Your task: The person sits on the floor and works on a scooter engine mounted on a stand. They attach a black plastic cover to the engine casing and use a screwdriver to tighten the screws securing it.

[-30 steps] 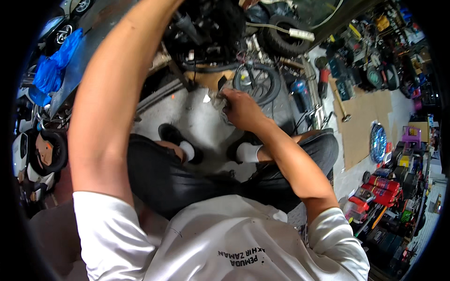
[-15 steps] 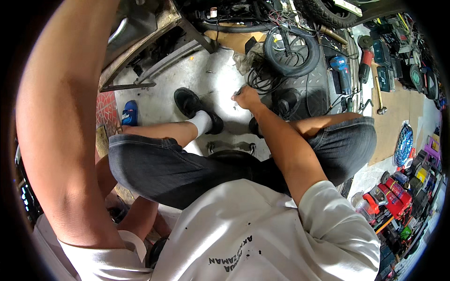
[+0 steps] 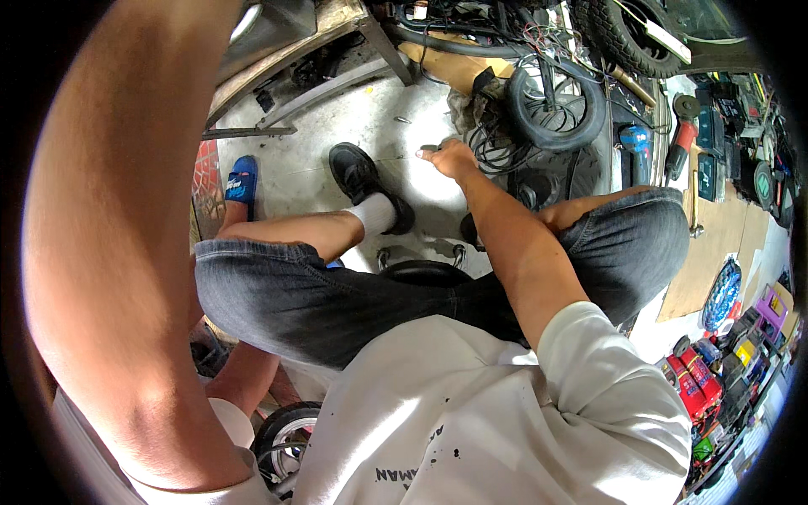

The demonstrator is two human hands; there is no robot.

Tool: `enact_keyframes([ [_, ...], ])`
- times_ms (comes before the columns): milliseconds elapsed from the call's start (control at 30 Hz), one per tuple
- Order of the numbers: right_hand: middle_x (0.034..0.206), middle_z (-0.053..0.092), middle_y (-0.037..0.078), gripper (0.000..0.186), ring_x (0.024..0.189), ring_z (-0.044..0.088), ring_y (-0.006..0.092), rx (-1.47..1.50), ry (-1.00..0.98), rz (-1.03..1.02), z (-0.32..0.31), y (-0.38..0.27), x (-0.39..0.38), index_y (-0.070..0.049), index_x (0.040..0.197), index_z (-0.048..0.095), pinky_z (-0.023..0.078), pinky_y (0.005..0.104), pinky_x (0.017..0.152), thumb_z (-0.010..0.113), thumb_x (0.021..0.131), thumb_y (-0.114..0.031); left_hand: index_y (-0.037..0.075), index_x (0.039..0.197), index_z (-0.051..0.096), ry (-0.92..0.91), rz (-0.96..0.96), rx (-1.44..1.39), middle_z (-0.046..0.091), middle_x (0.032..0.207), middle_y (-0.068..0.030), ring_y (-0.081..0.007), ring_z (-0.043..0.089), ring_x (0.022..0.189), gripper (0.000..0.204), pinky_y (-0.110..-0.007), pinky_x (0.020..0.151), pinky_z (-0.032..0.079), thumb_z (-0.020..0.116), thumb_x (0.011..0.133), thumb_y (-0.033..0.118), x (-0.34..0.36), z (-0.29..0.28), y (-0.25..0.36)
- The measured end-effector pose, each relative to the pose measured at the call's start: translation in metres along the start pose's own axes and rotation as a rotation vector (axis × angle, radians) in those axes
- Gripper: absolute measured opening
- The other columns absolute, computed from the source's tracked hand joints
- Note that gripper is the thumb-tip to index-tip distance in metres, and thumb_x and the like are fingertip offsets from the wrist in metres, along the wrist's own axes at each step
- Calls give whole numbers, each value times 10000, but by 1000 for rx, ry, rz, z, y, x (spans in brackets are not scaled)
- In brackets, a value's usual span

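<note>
My left arm (image 3: 118,252) reaches up along the left side, and its hand lies beyond the upper edge, out of sight. Over the pale floor, my right hand (image 3: 453,158) is held out with the thumb stretched and the other fingers curled. Something small and dark (image 3: 435,149) shows at its fingers, too small to name. Just ahead of that hand, a small metallic piece (image 3: 403,119) lies on the floor. To its right are coiled black cables (image 3: 497,151) and a black tyre-like ring (image 3: 515,105). My black shoe (image 3: 353,172) rests to its left.
A worn bench (image 3: 295,46) with metal legs stands at upper left. Another person's foot wears a blue slide sandal (image 3: 241,185). On the right lie a blue power tool (image 3: 636,143), a red angle grinder (image 3: 683,139) and a hammer (image 3: 695,206). A wheel (image 3: 286,429) shows at lower left.
The whole view has shifted, so the surroundings sit farther right and slightly higher. My right hand has moved a little forward, closer to the small metallic piece. More of the wheel shows at lower left.
</note>
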State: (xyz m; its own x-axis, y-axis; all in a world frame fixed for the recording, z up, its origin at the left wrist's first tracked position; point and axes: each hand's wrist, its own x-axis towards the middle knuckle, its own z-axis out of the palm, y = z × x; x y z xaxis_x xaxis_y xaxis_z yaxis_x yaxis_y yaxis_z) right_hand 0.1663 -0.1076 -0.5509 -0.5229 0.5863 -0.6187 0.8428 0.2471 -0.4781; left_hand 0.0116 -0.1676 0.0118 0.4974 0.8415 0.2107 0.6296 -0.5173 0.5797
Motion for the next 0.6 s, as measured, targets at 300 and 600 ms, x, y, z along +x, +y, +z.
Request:
enact_keyframes([
  [300,975,713,159,734,798,736,224,811,-342,283,6,12,2,50,1112,708,647,391,635,892,819,-596,-40,1221,657,-30,-28,-27,736,1074,-149,-205,691,978,576,-345,887,575,845,813,321,-9,4,1],
  [600,1092,714,159,817,796,762,232,1041,-439,468,-8,1,-3,38,1269,639,489,286,461,864,837,-619,-44,1237,644,-32,-68,-26,734,1082,-155,-214,693,988,591,-350,895,576,839,810,315,-13,11,8],
])
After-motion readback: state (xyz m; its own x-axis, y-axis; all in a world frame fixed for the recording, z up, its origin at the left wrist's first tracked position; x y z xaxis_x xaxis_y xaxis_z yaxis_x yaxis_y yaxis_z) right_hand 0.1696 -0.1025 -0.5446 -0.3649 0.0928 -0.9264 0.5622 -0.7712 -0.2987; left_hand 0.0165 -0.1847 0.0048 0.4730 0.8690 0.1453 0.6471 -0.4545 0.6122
